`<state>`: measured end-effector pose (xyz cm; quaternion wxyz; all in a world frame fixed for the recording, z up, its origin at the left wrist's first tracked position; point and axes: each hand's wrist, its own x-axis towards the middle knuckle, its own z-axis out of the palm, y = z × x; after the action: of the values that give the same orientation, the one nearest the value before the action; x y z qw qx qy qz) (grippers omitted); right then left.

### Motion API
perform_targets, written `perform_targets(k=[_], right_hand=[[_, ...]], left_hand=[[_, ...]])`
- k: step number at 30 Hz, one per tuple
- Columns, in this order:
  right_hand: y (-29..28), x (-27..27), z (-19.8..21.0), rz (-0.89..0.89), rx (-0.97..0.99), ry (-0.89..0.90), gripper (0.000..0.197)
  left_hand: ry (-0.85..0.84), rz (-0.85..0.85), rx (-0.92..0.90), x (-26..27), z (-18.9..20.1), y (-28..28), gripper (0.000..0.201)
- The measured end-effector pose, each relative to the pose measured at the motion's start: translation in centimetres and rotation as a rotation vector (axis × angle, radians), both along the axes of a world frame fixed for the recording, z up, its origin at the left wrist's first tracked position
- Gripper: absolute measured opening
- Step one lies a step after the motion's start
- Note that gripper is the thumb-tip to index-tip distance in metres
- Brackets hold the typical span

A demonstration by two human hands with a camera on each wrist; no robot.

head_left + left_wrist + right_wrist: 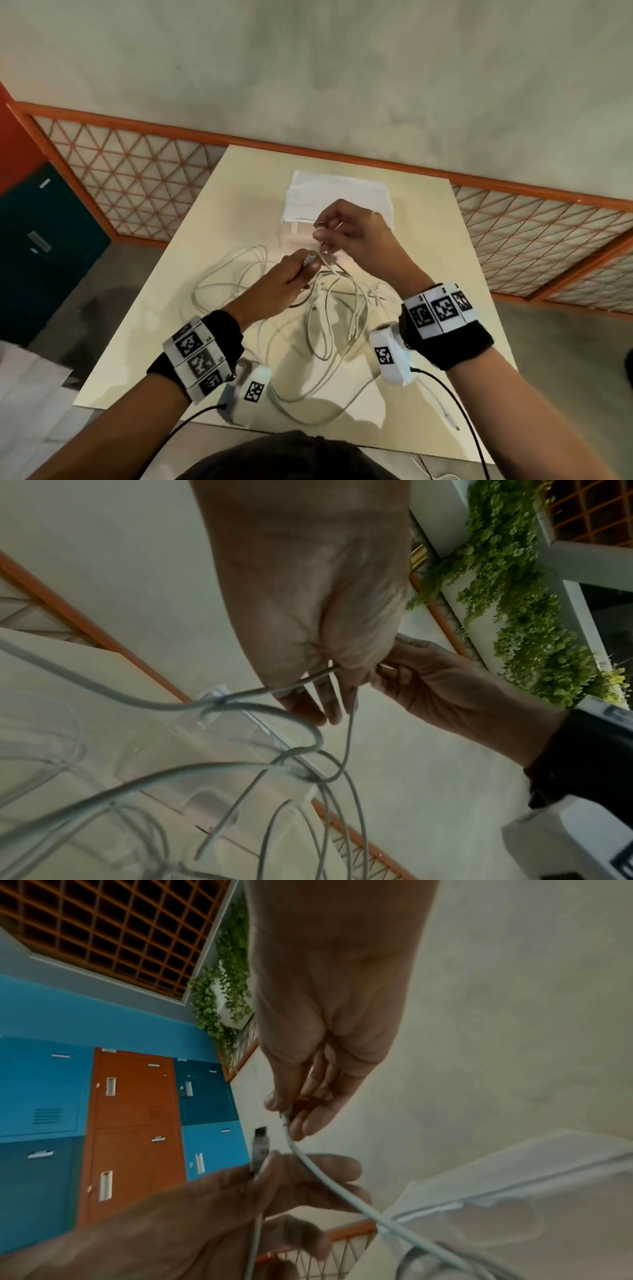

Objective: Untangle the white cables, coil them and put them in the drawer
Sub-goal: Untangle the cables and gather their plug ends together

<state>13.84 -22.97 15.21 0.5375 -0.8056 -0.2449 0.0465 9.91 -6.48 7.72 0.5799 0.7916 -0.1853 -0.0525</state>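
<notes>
Over on the left, teal and orange metal lockers (41,240) stand well clear of the action. Coming in, your left hand (277,291) is up off the pale cream tabletop (428,240), its grip pinched on the metal-tipped plug end (259,1146) of one cable, fingers curled round it, plug pointing up and away from you. Under both hands the tangle of thin white cables (329,322) sprawls in loose loops across the middle of the tabletop, one strand trailing over the near edge. Moving right, your right hand (349,233) sits just beyond and above the left, thumb and fingertips nipping a second strand that runs down and back towards you into the knot. So the tangle lies below and on your side of both grips; I'd say the left hand, holding the free end, is the one to thread back through. Behind, a white plastic drawer unit (337,197) waits.
</notes>
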Motion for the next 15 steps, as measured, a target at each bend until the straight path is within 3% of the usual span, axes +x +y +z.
perform_targets(k=[3,6,10,13,15], right_hand=[[0.7,-0.2,-0.7,-0.029,0.054,-0.01,0.01],[0.6,-0.9,-2.2,-0.065,0.133,0.128,0.028],[-0.3,-1.6,-6.7,0.198,-0.123,0.299,0.043],[-0.3,-2.0,-8.5,0.289,-0.197,0.32,0.018],[-0.6,-2.0,-8.8,0.312,-0.295,0.266,0.023]], left_hand=[[0.031,-0.049,-0.023,0.1,0.2,-0.1,0.026],[0.035,0.053,-0.114,0.0,0.4,-0.1,0.029],[0.023,0.185,-0.311,0.2,1.8,0.5,0.028],[0.076,0.158,-0.383,-0.1,2.8,1.0,0.028],[0.056,0.194,-0.379,-0.6,3.2,1.2,0.029]])
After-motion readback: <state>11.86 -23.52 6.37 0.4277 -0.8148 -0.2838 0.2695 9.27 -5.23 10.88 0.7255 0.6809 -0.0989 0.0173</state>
